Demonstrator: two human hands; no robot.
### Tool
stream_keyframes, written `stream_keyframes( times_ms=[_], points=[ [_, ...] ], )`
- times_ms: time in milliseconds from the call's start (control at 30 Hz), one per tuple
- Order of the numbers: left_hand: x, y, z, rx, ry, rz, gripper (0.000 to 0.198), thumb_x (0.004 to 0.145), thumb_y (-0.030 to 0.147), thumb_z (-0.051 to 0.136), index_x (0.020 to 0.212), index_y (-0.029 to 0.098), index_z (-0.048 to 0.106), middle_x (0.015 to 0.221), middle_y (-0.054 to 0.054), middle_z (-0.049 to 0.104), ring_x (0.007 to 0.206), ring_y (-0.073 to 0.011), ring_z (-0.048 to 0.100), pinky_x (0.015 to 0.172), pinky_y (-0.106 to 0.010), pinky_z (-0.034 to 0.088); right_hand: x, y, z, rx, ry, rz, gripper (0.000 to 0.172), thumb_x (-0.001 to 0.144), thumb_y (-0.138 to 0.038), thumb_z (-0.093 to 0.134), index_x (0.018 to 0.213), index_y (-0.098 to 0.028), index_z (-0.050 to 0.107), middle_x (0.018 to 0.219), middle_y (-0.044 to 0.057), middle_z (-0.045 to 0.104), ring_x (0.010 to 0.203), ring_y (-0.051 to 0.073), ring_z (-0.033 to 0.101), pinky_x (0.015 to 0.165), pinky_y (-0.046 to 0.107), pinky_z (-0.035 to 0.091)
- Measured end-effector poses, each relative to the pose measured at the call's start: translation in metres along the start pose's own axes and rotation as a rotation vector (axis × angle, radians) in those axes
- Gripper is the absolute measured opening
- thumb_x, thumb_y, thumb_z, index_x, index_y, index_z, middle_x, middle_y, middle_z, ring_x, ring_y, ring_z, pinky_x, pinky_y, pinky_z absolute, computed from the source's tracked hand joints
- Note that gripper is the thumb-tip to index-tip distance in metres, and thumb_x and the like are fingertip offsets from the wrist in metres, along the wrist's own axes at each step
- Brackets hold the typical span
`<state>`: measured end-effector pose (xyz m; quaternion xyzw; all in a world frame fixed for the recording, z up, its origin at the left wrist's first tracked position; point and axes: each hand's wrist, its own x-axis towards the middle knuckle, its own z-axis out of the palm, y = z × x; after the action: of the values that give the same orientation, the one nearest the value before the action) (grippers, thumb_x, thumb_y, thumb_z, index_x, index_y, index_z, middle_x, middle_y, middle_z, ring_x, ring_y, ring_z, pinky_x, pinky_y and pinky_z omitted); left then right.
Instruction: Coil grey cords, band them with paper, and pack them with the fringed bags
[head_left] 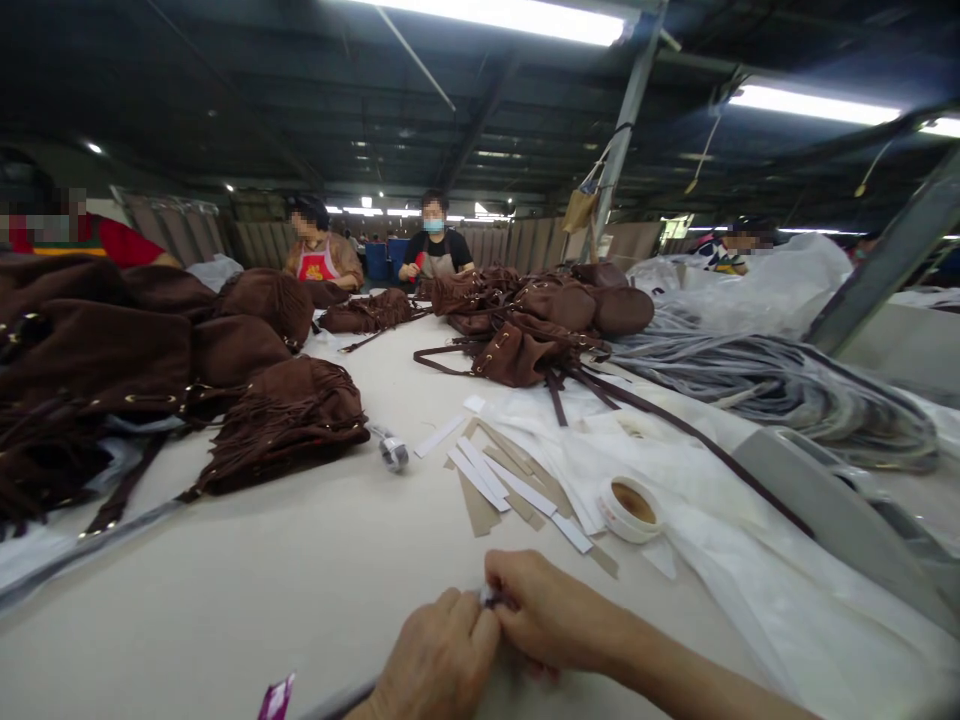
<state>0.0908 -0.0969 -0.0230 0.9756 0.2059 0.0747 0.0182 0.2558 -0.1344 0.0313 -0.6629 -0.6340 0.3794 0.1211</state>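
Near the bottom edge of the head view, my left hand (442,650) and my right hand (551,610) meet with their fingers closed. Between their fingertips a small dark and whitish piece (493,598) shows, mostly covered by the fingers. A long grey strip (352,697) runs from the lower left in under my left hand, and looks continuous with that piece. My right thumb and forefinger pinch the piece from the right. Just beyond the hands lie white card strips (480,470), beige card strips (474,505) and a white tape roll (613,518).
Brown fringed bags (289,425) are heaped on the left, with more brown bags (517,350) across the table (225,580). Bundled grey straps (810,390) and clear plastic sheeting (787,280) lie right. A purple packet (277,697) is at the front. Several people work behind.
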Motion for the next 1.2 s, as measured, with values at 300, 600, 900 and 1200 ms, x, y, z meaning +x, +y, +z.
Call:
stream_keyframes(
  times_ms=[300,600,900,1200],
  points=[
    [-0.012,-0.03,-0.004,-0.108,0.078,0.055,0.023,0.079,0.002,0.057,0.092,0.02,0.055,0.086,-0.002,0.064,0.074,-0.0186,0.06,0.063,-0.025,0.046,0.021,-0.023,-0.013,-0.57,-0.025,-0.247,0.017,0.081,-0.017,0.055,0.094,-0.014,0.066,0.089,0.016,0.073,0.081,0.029,0.068,0.059,0.03,0.036],
    [-0.007,-0.014,0.01,-0.161,0.071,-0.036,0.025,0.076,0.002,0.051,0.094,0.02,0.055,0.087,-0.005,0.065,0.076,-0.0221,0.063,0.065,-0.029,0.051,0.021,0.0,0.003,-0.302,0.162,-0.148,0.012,0.077,-0.01,0.05,0.082,-0.017,0.058,0.079,0.005,0.068,0.069,0.016,0.059,0.056,0.023,0.032],
    [-0.011,-0.045,-0.025,-0.35,0.05,0.216,0.023,0.082,0.003,0.055,0.093,0.022,0.053,0.091,0.001,0.065,0.082,-0.016,0.061,0.071,-0.021,0.044,0.046,-0.007,-0.03,-0.664,-0.16,-0.653,0.011,0.079,-0.015,0.059,0.085,-0.024,0.063,0.067,-0.003,0.064,0.06,0.014,0.054,0.052,0.024,0.027],
    [-0.004,-0.023,0.008,-0.211,0.358,-0.034,0.02,0.078,0.002,0.044,0.079,0.022,0.043,0.073,-0.002,0.059,0.061,-0.0172,0.055,0.054,-0.026,0.037,0.007,0.011,0.004,-0.09,0.37,-0.275,0.016,0.091,-0.024,0.047,0.103,-0.019,0.056,0.081,0.003,0.067,0.073,0.018,0.062,0.065,0.027,0.042]
  ],
)
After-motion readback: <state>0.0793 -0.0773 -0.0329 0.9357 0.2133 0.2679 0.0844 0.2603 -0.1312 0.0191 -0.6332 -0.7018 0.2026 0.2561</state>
